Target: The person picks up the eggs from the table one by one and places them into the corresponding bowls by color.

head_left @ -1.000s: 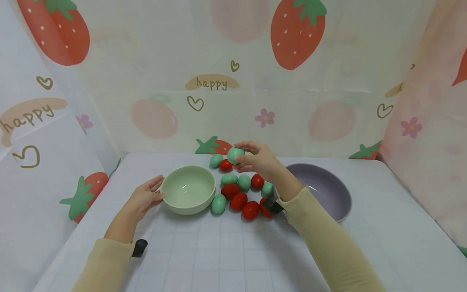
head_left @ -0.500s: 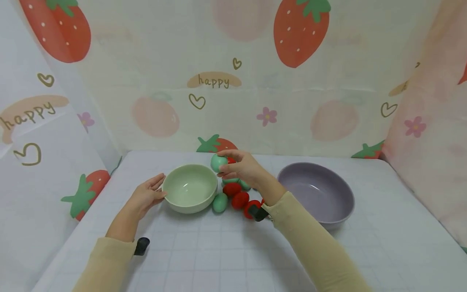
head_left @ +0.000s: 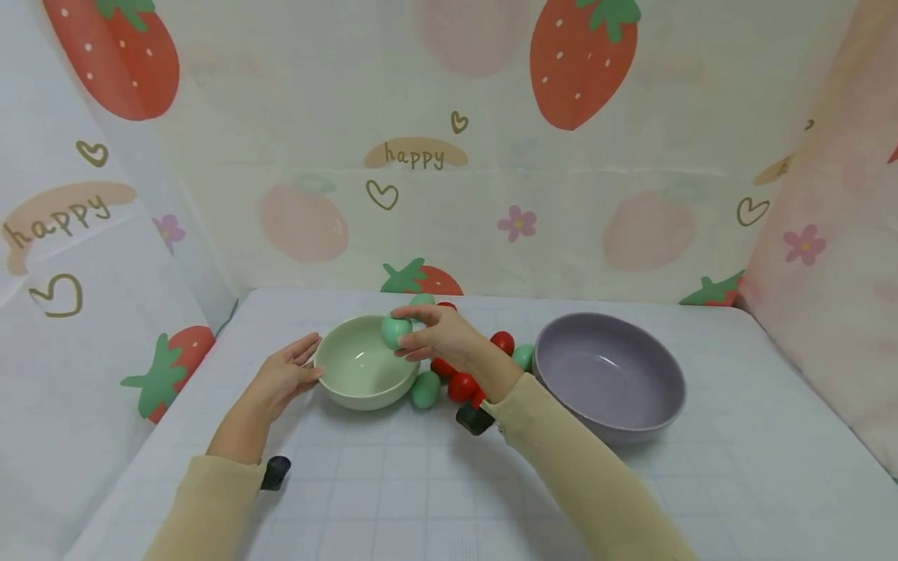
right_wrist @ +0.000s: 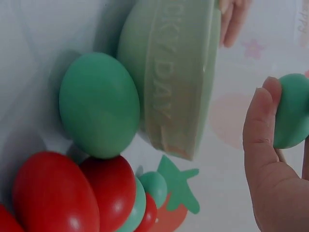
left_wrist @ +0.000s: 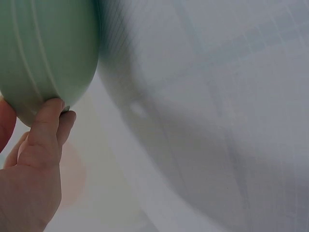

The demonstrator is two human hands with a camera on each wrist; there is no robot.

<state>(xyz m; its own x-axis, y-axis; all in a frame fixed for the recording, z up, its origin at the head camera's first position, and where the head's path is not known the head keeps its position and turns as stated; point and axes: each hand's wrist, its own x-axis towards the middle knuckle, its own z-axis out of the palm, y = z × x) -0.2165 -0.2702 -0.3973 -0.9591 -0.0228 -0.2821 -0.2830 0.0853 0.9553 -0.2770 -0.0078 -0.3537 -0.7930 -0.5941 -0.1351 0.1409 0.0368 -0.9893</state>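
In the head view my right hand (head_left: pixel 443 339) pinches a green egg (head_left: pixel 397 333) between thumb and fingertips, over the far right part of the pale green bowl (head_left: pixel 365 400). The right wrist view shows that egg (right_wrist: pixel 292 111) raised off the table, higher than the bowl's rim. My left hand (head_left: pixel 286 374) rests against the bowl's left side with fairly straight fingers; its fingers (left_wrist: pixel 46 125) touch the outer wall in the left wrist view. A green egg (head_left: pixel 426 389) lies close against the bowl's right side. Inside the bowl I see nothing but its bare surface.
Red eggs (head_left: pixel 463 386) and more green eggs (head_left: pixel 522 357) lie in a loose group right of the bowl, partly hidden by my right arm. A larger purple bowl (head_left: pixel 609 374) stands at the right. A strawberry-print cloth (head_left: pixel 414 210) forms the back wall.
My right hand has carried the green egg leftward and slightly down, from above the group of eggs to over the green bowl. My left hand keeps its place at the bowl.
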